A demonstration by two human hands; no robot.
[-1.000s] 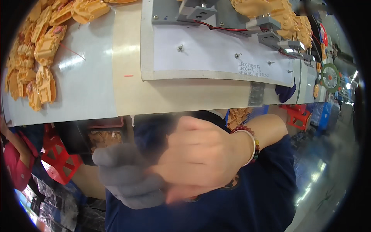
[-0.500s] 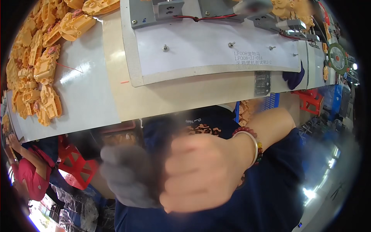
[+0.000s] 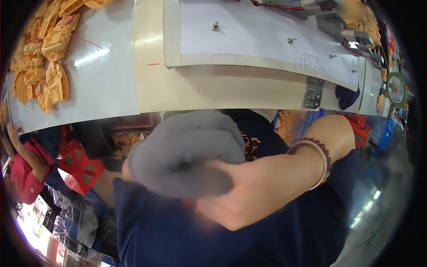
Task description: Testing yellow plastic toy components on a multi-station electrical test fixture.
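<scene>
My left hand [image 3: 187,155], in a grey glove, is in front of my torso, its fingers curled and pressed together, blurred by motion. Its gloved thumb lies against my bare right hand [image 3: 253,191]. The right hand's fingers are hidden under the glove, so their grip cannot be made out. A small red patch [image 3: 189,202] shows below the glove; its kind is unclear. On the right wrist are a metal bangle [image 3: 322,167] and a beaded bracelet [image 3: 328,158]. Both hands are on the near side of the worktable's front edge [image 3: 178,111].
Yellow-orange plastic housings [image 3: 55,40] are heaped at the table's left. A white-topped test fixture [image 3: 258,40] with toggle switches stands ahead, beside a dark purple cloth-like item [image 3: 347,97]. Below are a red stool [image 3: 82,167] and blue crate [image 3: 311,120]. Another person [image 3: 29,171] is at left.
My hands have turned: the gloved left hand has risen and moved right over the right hand, which was a fist in front. The view has shifted, placing the table higher.
</scene>
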